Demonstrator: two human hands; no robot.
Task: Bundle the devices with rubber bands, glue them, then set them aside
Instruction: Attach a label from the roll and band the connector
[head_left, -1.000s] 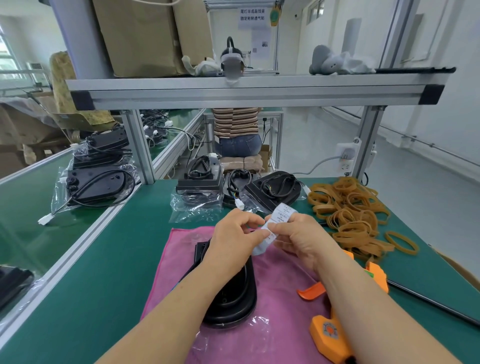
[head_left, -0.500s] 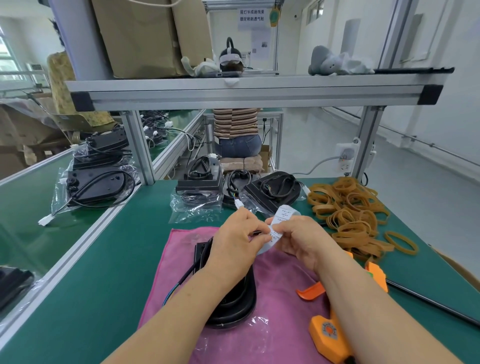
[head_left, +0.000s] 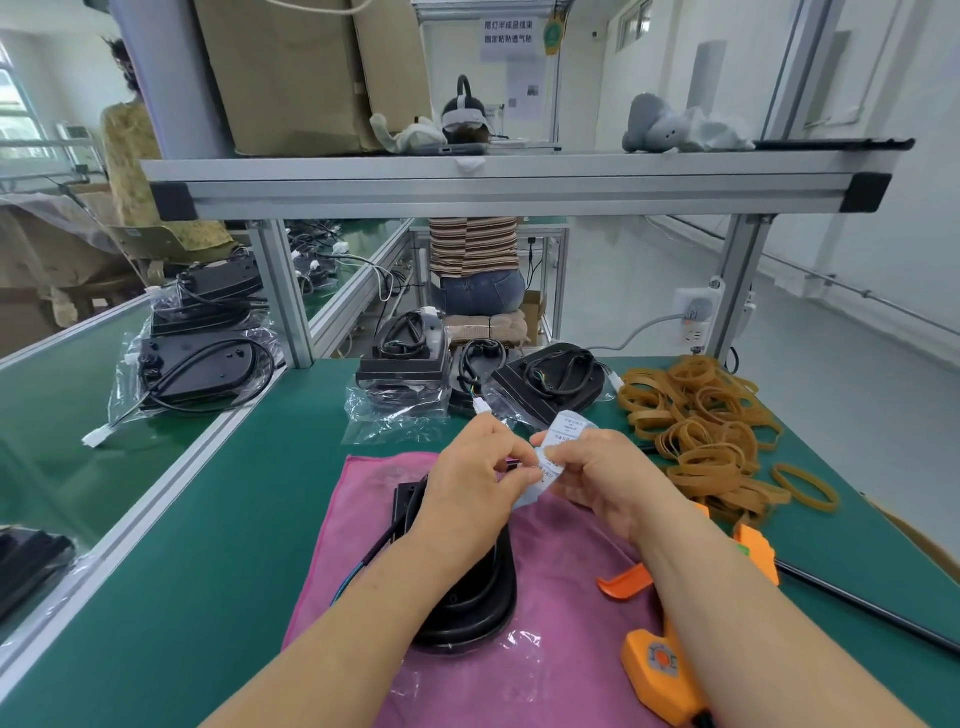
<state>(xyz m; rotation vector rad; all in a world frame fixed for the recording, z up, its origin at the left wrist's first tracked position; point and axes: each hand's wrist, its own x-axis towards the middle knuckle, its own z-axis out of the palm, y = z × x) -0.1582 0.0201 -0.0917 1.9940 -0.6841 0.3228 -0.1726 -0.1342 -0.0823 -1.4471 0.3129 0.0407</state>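
A black device (head_left: 470, 592) lies on a pink cloth (head_left: 561, 649) in front of me, with thin coloured wires (head_left: 358, 569) trailing from its left side. Above it my right hand (head_left: 605, 480) grips a strip of white printed labels (head_left: 563, 439). My left hand (head_left: 480, 475) pinches the strip's lower end against the right hand's fingers; what lies between the fingertips is hidden. A pile of tan rubber bands (head_left: 698, 421) lies to the right. An orange glue gun (head_left: 670, 670) rests on the cloth's right edge under my right forearm.
Bagged black devices with coiled cables (head_left: 545, 382) stand at the back of the green bench, more (head_left: 200, 361) on the bench to the left. An aluminium shelf (head_left: 493, 179) spans overhead. A person in a striped top (head_left: 475, 244) sits beyond. A dark strip (head_left: 878, 608) lies at right.
The label strip has dropped slightly and my left fingers have closed further onto its lower end. Coloured wires now show at the device's left side. Both hands stay over the device.
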